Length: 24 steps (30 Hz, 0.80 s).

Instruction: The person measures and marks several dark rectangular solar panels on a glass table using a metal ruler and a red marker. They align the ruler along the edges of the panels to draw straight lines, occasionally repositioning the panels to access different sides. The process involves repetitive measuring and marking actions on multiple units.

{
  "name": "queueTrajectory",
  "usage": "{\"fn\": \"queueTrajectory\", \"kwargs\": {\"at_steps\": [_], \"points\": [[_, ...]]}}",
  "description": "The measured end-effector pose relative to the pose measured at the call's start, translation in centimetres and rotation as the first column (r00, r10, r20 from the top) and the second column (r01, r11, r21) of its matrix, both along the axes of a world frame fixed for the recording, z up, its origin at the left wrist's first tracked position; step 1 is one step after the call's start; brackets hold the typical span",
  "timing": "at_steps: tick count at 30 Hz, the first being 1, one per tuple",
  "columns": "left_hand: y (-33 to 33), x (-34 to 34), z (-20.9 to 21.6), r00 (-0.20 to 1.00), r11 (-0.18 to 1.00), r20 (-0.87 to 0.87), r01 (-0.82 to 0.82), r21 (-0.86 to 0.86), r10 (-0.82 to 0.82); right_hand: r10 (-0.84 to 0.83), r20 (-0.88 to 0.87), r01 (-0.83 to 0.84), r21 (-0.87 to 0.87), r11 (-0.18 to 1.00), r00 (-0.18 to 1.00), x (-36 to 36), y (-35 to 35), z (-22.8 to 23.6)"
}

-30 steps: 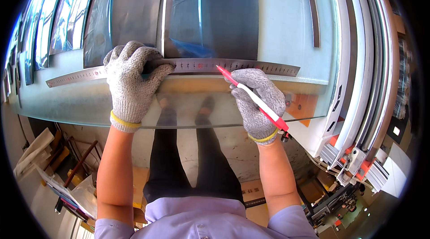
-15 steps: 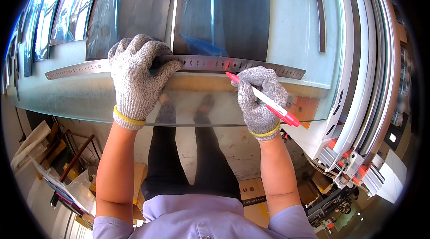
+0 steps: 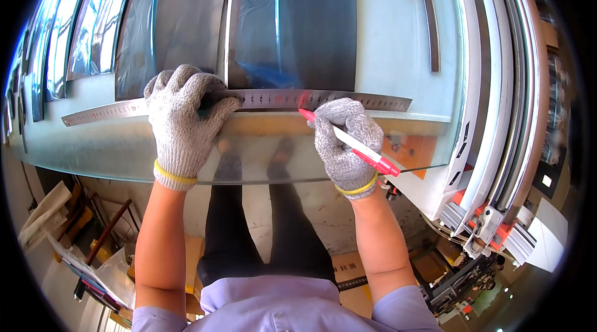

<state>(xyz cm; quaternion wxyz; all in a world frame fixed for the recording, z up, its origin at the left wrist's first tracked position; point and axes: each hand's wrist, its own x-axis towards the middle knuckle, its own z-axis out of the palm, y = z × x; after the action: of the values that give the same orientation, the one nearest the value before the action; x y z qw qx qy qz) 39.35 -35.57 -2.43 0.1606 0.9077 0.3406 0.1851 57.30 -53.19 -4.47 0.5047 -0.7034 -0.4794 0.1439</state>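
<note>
My left hand (image 3: 180, 123), in a grey knitted glove with a yellow cuff, is closed on a long steel ruler (image 3: 354, 100). Its fingers curl over the far side and its thumb lies along the near side; the fingertips are hidden. The ruler runs crosswise along the near ends of dark film-covered panels (image 3: 317, 27). A red-and-white marker pen (image 3: 352, 140) is gripped in my right hand (image 3: 336, 161), gloved the same way. The pen's pointed red end is at the ruler's near edge; I cannot tell whether it touches.
The panels lie on a pale glass-topped table (image 3: 398, 39), whose curved near edge is in front of my legs. Shiny film-covered strips (image 3: 93, 27) lie at the left. A narrow dark strip (image 3: 429, 21) and a machine's white-and-metal rails (image 3: 497, 83) are at the right.
The whole view has shifted, so panels, ruler and hands appear slightly further left and lower. Both hands keep the same hold, on the ruler and the marker pen.
</note>
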Motion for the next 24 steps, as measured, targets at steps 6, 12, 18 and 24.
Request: {"fn": "queueTrajectory", "kwargs": {"at_steps": [6,12,18,24], "points": [[-0.03,-0.11,0.06,0.999,1.0,-0.043,0.002,-0.016,-0.003,-0.016,-0.023,0.017,0.045,0.999,1.0,-0.06,0.1,-0.14],[-0.01,-0.13,0.18,0.998,1.0,-0.059,0.002,-0.013,-0.002,0.01,0.012,-0.01,0.017,1.0,1.0,0.29,0.02,0.01],[0.02,-0.13,0.07,0.998,1.0,-0.062,-0.002,-0.011,0.002,-0.001,-0.037,0.001,-0.001,1.0,0.999,0.14,0.08,0.3],[0.02,0.24,-0.01,1.0,1.0,0.0,0.004,0.009,-0.004,0.011,-0.071,-0.011,0.013,1.0,0.997,0.25,-0.18,0.27]]}}
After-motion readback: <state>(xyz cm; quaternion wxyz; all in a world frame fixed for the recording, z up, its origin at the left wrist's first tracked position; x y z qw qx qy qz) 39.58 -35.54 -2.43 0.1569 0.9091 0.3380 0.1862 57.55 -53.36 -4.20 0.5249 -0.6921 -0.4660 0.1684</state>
